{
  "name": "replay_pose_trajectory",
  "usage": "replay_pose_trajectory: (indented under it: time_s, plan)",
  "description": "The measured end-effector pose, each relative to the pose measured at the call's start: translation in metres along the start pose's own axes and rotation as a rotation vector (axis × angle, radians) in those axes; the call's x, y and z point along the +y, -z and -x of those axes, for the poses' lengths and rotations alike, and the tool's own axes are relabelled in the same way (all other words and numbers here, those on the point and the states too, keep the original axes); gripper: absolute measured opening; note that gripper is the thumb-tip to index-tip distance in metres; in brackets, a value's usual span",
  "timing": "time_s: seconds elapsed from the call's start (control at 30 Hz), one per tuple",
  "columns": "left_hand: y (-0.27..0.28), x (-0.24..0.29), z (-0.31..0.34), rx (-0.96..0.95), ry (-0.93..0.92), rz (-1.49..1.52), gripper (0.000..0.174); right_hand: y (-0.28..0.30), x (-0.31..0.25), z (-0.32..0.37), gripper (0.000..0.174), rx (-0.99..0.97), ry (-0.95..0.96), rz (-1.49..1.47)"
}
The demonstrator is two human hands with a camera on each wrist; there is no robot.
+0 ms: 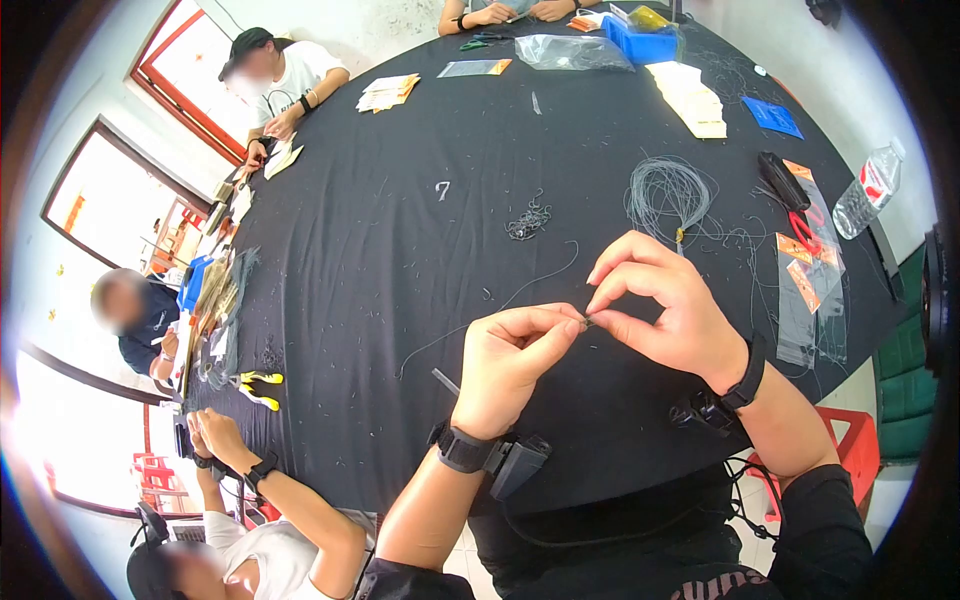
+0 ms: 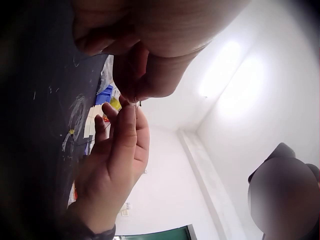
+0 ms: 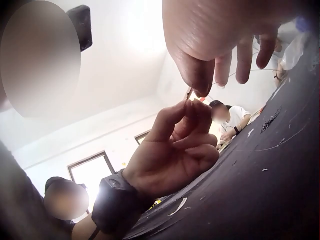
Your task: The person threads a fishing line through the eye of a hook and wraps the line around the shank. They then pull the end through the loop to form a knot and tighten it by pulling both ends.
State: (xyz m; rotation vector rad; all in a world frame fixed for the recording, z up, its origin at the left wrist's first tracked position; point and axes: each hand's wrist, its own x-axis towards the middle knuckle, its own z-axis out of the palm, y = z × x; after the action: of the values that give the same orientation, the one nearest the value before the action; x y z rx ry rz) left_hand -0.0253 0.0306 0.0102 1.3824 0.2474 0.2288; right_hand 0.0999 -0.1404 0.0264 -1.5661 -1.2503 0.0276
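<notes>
Over the black cloth-covered table (image 1: 350,300), the left hand (image 1: 505,365) and right hand (image 1: 665,305) meet at their fingertips. Both pinch a tiny dark piece (image 1: 587,320), too small to identify; in the right wrist view the piece (image 3: 188,93) stands between the thumb and finger tips. A thin line (image 1: 545,277) curves across the cloth beside the left hand. Beyond the hands lie a heap of small dark hooks (image 1: 528,218) and a coil of clear line (image 1: 665,198). In the left wrist view, the right hand (image 2: 120,150) has its other fingers loosely bent.
Right side: red-handled tool (image 1: 800,230), plastic packets (image 1: 797,275) and a water bottle (image 1: 868,190). Far side: a blue box (image 1: 640,42), a clear bag (image 1: 573,52) and card stacks (image 1: 690,100). Yellow-handled pliers (image 1: 260,390) lie left. Several people sit around the table.
</notes>
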Motion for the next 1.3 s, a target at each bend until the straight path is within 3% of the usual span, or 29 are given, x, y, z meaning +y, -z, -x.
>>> replay_pose_trajectory:
  time_s: [0.3, 0.5, 1.3]
  plan:
    - [0.0, -0.003, 0.0, 0.057, -0.025, 0.022, 0.008, -0.001, 0.0, 0.0, 0.009, -0.004, -0.024, -0.046]
    - [-0.002, -0.002, 0.001, 0.108, -0.061, -0.22, 0.007, -0.004, -0.007, 0.004, 0.007, -0.052, -0.097, -0.031]
    - [-0.001, -0.004, 0.0, 0.066, -0.086, -0.37, 0.007, 0.008, -0.008, 0.003, 0.01, -0.082, -0.177, 0.108]
